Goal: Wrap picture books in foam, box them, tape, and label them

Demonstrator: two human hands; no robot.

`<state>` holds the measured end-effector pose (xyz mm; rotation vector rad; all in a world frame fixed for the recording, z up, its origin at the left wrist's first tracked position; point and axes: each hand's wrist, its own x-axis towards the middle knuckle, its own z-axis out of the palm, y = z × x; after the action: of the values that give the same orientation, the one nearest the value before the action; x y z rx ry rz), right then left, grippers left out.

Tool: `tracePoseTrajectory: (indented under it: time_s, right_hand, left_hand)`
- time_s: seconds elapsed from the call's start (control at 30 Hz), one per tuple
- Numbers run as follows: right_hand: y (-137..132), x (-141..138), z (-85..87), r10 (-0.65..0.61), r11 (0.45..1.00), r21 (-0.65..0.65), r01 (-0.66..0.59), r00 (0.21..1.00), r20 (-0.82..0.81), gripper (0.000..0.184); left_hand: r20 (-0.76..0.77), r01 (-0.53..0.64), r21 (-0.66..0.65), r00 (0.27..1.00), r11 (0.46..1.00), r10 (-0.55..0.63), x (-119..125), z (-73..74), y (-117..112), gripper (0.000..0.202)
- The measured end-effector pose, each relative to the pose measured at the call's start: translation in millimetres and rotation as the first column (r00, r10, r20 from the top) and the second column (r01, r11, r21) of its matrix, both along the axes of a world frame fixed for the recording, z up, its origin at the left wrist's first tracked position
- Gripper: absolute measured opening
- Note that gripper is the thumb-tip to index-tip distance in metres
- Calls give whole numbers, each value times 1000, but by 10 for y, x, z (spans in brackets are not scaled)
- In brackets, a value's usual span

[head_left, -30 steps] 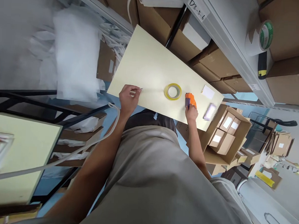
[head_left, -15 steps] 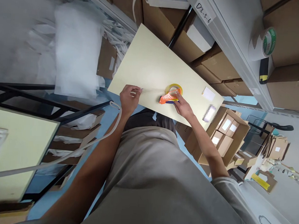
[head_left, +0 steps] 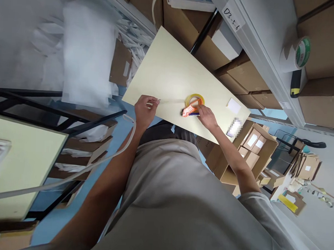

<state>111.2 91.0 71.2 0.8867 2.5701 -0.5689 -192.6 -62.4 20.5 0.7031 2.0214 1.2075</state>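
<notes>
An orange tape dispenser (head_left: 191, 108) with a yellowish tape roll (head_left: 197, 95) is over the pale tabletop (head_left: 169, 62). The fingers of my right hand (head_left: 208, 118) are closed on the dispenser at its right side. My left hand (head_left: 145, 110), near the table's front left, pinches the end of a clear tape strip (head_left: 172, 101). The strip runs across to the roll, faint against the table. Whether the dispenser touches the table I cannot tell.
On the table's right side lie a white paper slip (head_left: 234, 105) and a blurred-out item (head_left: 234, 127). An open carton (head_left: 227, 174) with small boxes stands beyond. A shelf (head_left: 269, 52) holds a white tape roll (head_left: 295, 54) and a black-and-yellow tool (head_left: 295, 83). A pale hose (head_left: 99, 159) crosses at left.
My right hand and the dispenser have moved slightly right, a little farther from my left hand. The left hand keeps its pinch, and the view has shifted slightly.
</notes>
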Motion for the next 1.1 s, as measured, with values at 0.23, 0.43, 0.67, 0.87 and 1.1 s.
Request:
tracePoseTrajectory:
  time_s: [0.23, 0.43, 0.67, 0.87, 1.1]
  right_hand:
    - [100, -301, -217, -19, 997, -76, 23, 999, 47, 58]
    - [73, -291, -16, -147, 977, -146, 154, 987, 62, 36]
    - [-367, -92, 583, -643, 714, -537, 449, 725, -248, 45]
    - [-661, 266, 1269, -903, 352, -924, 146, 314, -294, 66]
    - [-666, 670, 1633, -940, 250, -952, -178, 193, -282, 71]
  left_hand:
    - [-10, 32, 27, 999, 999, -32, -29, 99, 57, 8]
    - [-175, 207, 73, 966, 976, -192, -53, 587, 273, 18]
    - [-360, 448, 192, 860, 873, -362, 33, 1789, 995, 18]
    - [-479, 614, 187, 738, 766, -475, 619, 3352, 1433, 18]
    - [-713, 745, 309, 593, 591, -374, 1552, 4659, 1338, 18]
